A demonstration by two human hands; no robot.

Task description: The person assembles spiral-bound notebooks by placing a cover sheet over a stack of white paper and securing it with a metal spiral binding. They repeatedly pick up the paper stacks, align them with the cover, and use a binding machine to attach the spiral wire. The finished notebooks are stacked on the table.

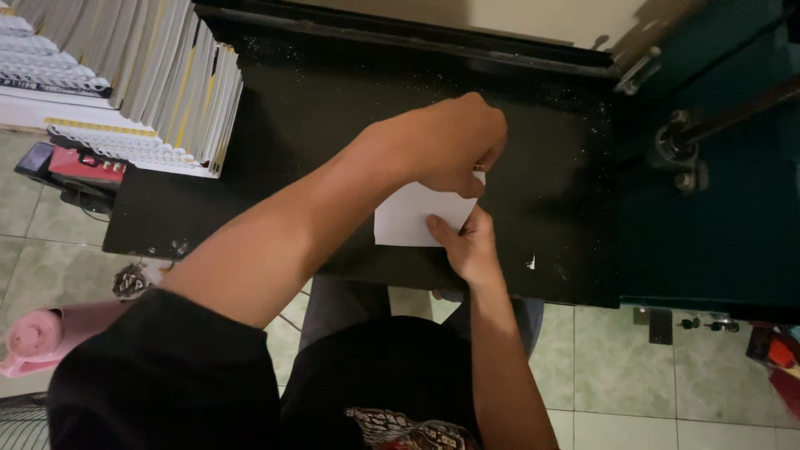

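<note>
Black work table (275,125): flat, matte, rectangular top, dusted with pale specks toward the far edge, with one small white paper scrap (531,263) near the front edge. Dark teal machine body (717,225): on the right, smooth painted metal, with a steel rod (733,112) running into a round collar. Stacks of spiral-bound books (142,75): on the far left corner of the table, white page edges with yellow stripes, comb spines facing outward, the piles leaning. Tiled floor (617,367): pale green-grey squares below the table edge. Pink roll (42,337): soft-looking cylinder at the lower left, low beside the table. Red and black device (75,167): partly hidden under the book stacks, its kind unclear. White paper sheet (412,218): small, plain, flat on the table near its front middle, its right part covered by both hands. Left hand (446,142): reaches across from the left, fingers curled down and pinched on the sheet's upper right corner, the forearm blocking the table behind. Right hand (471,246): comes up from below, thumb and fingertips pressed flat on the sheet's lower right edge, pinning it rather than closing round it.
</note>
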